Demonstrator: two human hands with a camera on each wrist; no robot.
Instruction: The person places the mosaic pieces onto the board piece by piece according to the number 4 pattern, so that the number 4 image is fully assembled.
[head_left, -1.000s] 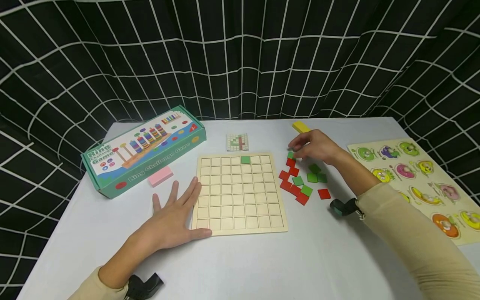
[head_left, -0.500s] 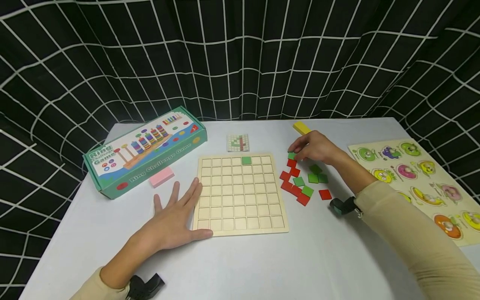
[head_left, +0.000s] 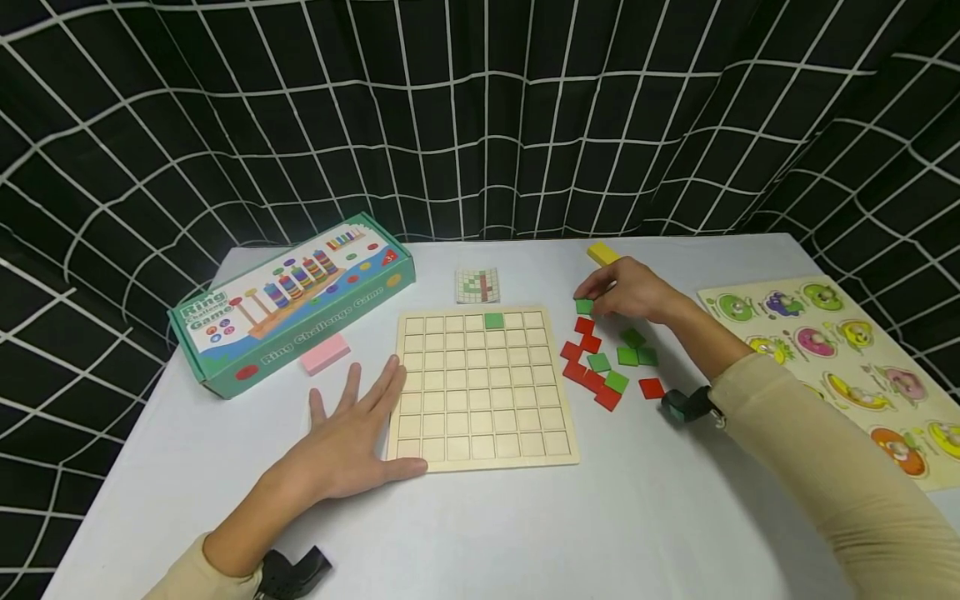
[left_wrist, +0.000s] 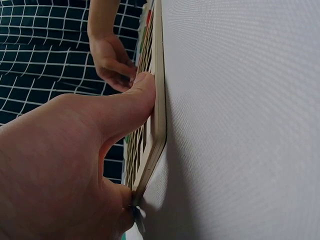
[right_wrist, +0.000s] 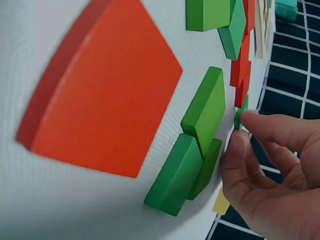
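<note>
A square wooden board (head_left: 480,385) with a grid of shallow cells lies mid-table, one green tile (head_left: 493,321) set in its top row. My left hand (head_left: 341,442) rests with spread fingers on the board's lower left corner; in the left wrist view its thumb (left_wrist: 142,92) presses the board's edge. Beyond the board's upper right corner, my right hand (head_left: 630,292) pinches a small green tile (head_left: 583,307) by its edges. In the right wrist view, that green tile (right_wrist: 241,114) shows partly behind the fingertips. Loose red tiles (head_left: 583,377) and green tiles (head_left: 628,356) lie near it.
A small pattern card (head_left: 477,285) lies behind the board. To the left are a green game box (head_left: 292,304) and a pink block (head_left: 325,354). A yellow block (head_left: 602,253) sits behind the right hand, and a fruit picture board (head_left: 840,367) lies at the right.
My right hand and the green tile at its fingertips have shifted slightly away from the red tile below, opening a small gap. The left hand stays in place on the board.
</note>
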